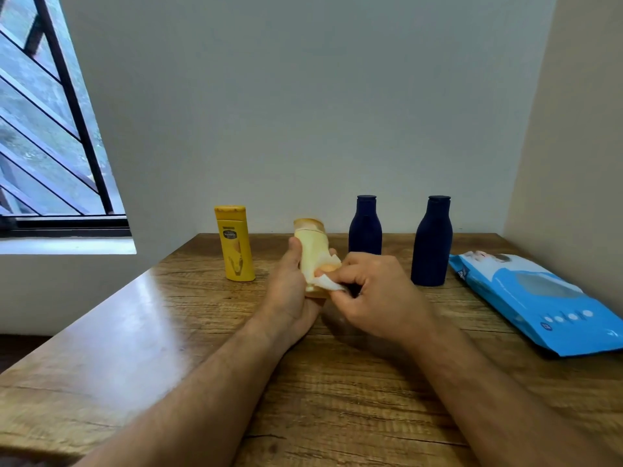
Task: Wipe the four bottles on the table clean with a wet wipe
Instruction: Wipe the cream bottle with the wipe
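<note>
My left hand (292, 288) grips a pale yellow bottle (313, 246) lifted above the wooden table (168, 332), tilted slightly. My right hand (372, 291) pinches a white wet wipe (326, 282) against the bottle's lower front. A darker yellow bottle (235, 244) stands upright to the left. Two dark blue bottles stand upright to the right, one (365, 227) just behind my right hand and one (432, 242) further right.
A blue pack of wet wipes (539, 301) lies flat at the table's right side, close to the right wall. The table backs onto a wall. A barred window (50, 129) is at the left.
</note>
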A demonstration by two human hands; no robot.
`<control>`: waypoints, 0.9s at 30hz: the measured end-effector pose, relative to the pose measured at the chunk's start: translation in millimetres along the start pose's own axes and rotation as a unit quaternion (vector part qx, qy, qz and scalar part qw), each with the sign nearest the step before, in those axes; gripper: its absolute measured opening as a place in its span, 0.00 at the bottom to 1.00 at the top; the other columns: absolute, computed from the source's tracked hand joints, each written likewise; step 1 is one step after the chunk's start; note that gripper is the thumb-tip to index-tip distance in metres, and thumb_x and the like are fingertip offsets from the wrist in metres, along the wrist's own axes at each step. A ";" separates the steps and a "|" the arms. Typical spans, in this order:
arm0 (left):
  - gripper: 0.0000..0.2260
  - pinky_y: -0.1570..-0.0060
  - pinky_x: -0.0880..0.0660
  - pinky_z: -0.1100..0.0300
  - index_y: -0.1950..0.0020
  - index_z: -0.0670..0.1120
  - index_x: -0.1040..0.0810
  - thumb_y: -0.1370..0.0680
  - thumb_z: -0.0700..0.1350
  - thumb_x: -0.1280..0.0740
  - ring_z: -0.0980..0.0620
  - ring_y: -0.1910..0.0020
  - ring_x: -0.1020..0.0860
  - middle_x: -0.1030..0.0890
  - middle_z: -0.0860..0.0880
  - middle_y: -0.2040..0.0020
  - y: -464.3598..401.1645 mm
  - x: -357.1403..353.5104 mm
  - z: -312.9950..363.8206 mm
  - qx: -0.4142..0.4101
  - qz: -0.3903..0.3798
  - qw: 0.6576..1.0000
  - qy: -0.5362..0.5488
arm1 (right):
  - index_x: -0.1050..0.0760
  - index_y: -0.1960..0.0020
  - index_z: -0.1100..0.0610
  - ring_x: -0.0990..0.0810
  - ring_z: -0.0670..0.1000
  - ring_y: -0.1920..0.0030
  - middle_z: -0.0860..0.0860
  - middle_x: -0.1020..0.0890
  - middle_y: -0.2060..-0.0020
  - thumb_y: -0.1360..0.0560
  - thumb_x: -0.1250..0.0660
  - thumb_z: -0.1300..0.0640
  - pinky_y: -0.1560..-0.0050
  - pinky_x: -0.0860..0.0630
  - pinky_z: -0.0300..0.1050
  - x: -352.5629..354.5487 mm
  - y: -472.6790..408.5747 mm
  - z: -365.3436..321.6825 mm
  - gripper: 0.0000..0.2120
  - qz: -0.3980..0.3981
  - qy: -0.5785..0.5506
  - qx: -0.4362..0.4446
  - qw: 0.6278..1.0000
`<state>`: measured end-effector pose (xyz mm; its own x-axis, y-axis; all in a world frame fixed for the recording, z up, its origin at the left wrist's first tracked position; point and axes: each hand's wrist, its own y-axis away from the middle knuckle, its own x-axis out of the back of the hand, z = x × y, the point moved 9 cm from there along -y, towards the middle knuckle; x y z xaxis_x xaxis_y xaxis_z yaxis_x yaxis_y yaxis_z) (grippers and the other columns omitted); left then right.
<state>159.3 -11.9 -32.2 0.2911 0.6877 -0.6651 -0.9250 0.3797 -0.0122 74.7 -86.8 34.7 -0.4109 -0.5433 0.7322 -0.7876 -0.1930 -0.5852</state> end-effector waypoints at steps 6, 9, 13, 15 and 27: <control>0.22 0.38 0.25 0.44 0.32 0.44 0.23 0.15 0.56 0.46 0.42 0.43 0.19 0.17 0.38 0.41 14.6 -24.3 -19.6 0.047 -0.076 0.994 -0.070 | 0.20 0.39 0.55 0.25 0.40 0.55 0.45 0.22 0.51 0.23 0.32 0.56 0.54 0.28 0.28 39.4 4.0 23.9 0.13 0.201 0.003 -0.094 0.975; 0.20 0.43 0.23 0.46 0.34 0.45 0.21 0.15 0.55 0.45 0.43 0.47 0.18 0.16 0.39 0.44 17.6 -27.2 -24.9 0.059 -0.086 0.990 -0.093 | 0.21 0.39 0.55 0.24 0.41 0.51 0.47 0.20 0.49 0.24 0.31 0.57 0.50 0.26 0.30 50.0 9.2 22.0 0.14 0.240 -0.008 -0.085 0.967; 0.20 0.40 0.25 0.46 0.40 0.42 0.19 0.15 0.54 0.45 0.43 0.48 0.19 0.17 0.39 0.47 10.7 -17.6 -9.6 0.005 -0.059 0.996 -0.067 | 0.18 0.44 0.52 0.21 0.41 0.51 0.44 0.17 0.51 0.26 0.31 0.48 0.51 0.21 0.38 25.7 4.7 -3.8 0.14 0.113 -0.008 0.012 0.994; 0.23 0.35 0.27 0.44 0.39 0.41 0.20 0.15 0.57 0.46 0.43 0.47 0.18 0.16 0.39 0.48 6.9 -12.7 -2.9 -0.013 -0.045 0.998 -0.036 | 0.16 0.46 0.51 0.20 0.41 0.52 0.43 0.17 0.52 0.24 0.33 0.48 0.51 0.21 0.41 20.6 2.4 -6.3 0.12 0.091 -0.031 0.020 0.995; 0.21 0.38 0.25 0.43 0.34 0.46 0.22 0.15 0.56 0.47 0.43 0.44 0.19 0.17 0.39 0.43 17.2 -29.0 -18.4 0.024 -0.085 0.988 -0.123 | 0.20 0.39 0.53 0.25 0.40 0.51 0.46 0.21 0.49 0.23 0.32 0.56 0.49 0.29 0.24 41.5 5.4 21.4 0.13 0.210 -0.038 -0.086 0.973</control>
<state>130.4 -36.7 -26.9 0.4980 0.7388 -0.4541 -0.8465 0.5278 -0.0696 63.2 -127.9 54.4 -0.6838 -0.6040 0.4094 -0.6252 0.1957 -0.7556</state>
